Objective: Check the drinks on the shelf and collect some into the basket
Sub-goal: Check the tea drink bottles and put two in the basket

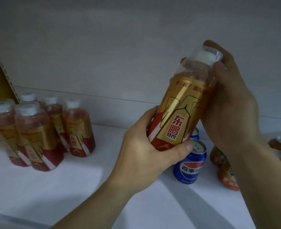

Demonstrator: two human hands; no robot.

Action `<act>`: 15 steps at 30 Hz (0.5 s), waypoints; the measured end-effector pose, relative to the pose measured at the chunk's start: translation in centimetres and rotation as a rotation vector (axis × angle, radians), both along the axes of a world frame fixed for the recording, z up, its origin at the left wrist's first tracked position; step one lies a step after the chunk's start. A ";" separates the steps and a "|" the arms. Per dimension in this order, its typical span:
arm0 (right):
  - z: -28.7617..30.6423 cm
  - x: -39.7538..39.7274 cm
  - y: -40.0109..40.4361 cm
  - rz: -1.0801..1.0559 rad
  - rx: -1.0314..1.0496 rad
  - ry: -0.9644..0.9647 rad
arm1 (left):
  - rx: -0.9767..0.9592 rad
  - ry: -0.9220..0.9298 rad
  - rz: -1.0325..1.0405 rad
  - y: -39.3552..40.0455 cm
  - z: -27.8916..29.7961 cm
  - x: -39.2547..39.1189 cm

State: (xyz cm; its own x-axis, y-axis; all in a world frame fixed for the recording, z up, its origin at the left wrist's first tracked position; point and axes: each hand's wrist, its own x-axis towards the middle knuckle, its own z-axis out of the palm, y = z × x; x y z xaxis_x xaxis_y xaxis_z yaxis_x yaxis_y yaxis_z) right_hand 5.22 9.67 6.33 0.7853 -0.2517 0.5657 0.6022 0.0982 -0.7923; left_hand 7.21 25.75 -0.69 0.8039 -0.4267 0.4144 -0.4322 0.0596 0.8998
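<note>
Both hands grasp one bottle (180,111) tilted above the shelf (70,187): left hand (146,151) wrapped round its base, right hand (227,96) curled round the capped neck. Basket not visible. Risk: lowering carelessly could topple the blue can (190,164) right below.

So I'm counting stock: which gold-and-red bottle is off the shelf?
The tilted bottle held in both hands: left hand at its base, right hand near the cap. The other five stand clustered on the shelf.

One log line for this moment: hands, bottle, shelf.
left hand: grips bottle base | right hand: grips bottle top | bottle: tilted, above shelf | basket: not in view
</note>
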 end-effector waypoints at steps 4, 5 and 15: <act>0.3 0.0 -0.5 0.180 0.064 0.105 | 0.055 0.058 -0.179 0.0 -0.8 -0.2; 0.3 0.1 -0.5 0.151 0.045 0.119 | 0.069 0.074 -0.233 0.1 -0.9 -0.4; -0.9 0.5 2.5 -0.075 -0.027 0.225 | -0.145 0.191 -0.160 0.0 -2.4 -1.0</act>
